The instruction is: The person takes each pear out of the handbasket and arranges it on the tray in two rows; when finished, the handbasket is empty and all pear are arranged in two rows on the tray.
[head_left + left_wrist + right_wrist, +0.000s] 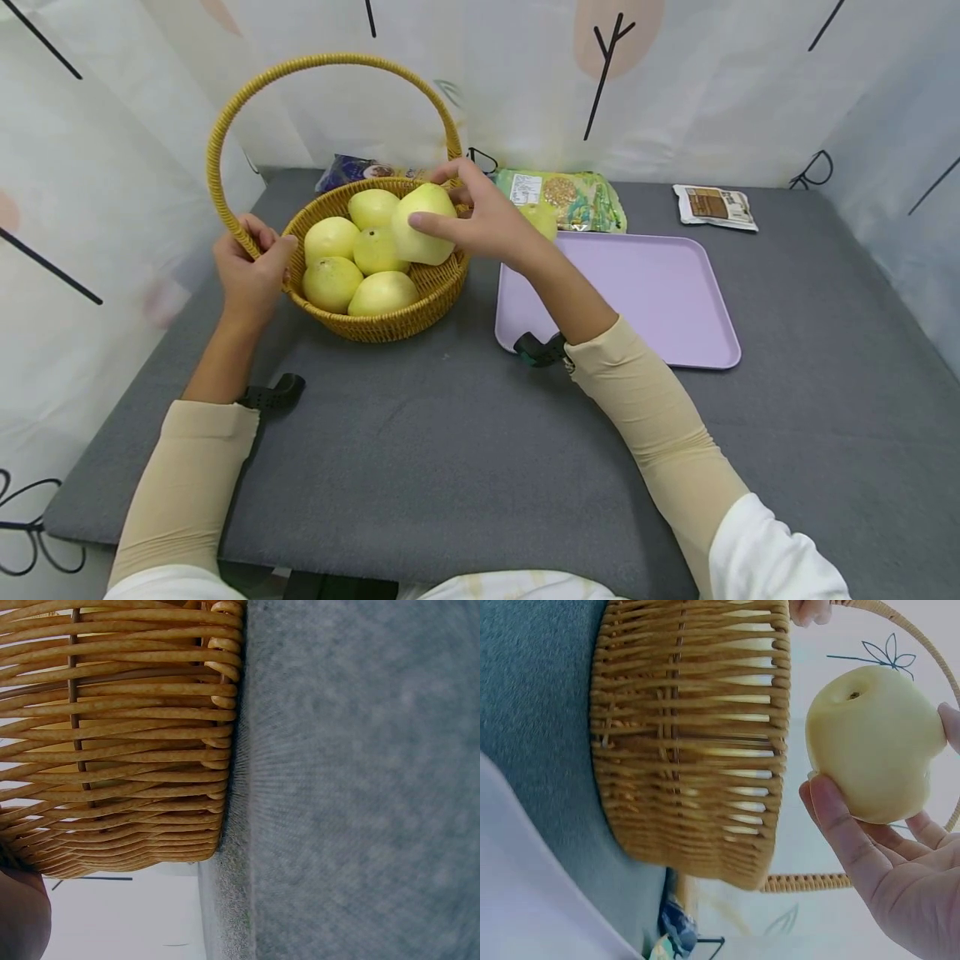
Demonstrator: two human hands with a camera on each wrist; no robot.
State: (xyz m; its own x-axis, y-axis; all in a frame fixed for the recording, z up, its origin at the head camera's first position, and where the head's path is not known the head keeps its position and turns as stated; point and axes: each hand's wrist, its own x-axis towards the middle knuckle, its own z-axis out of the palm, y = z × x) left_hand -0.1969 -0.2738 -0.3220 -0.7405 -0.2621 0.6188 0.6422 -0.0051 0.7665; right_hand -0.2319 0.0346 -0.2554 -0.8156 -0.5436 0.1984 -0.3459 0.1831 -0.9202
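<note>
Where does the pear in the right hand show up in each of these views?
Head: the held pear is left of centre, upper half.
Left wrist: not visible.
Right wrist: right of centre, mostly upper half, in the right hand.
Shared landmark: the wicker basket, in all three.

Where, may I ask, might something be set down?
Bare: the table in front of the basket and right of the tray, plus the tray's right half. Crowded: the basket, with its fruit, and where the green packet lies.
</note>
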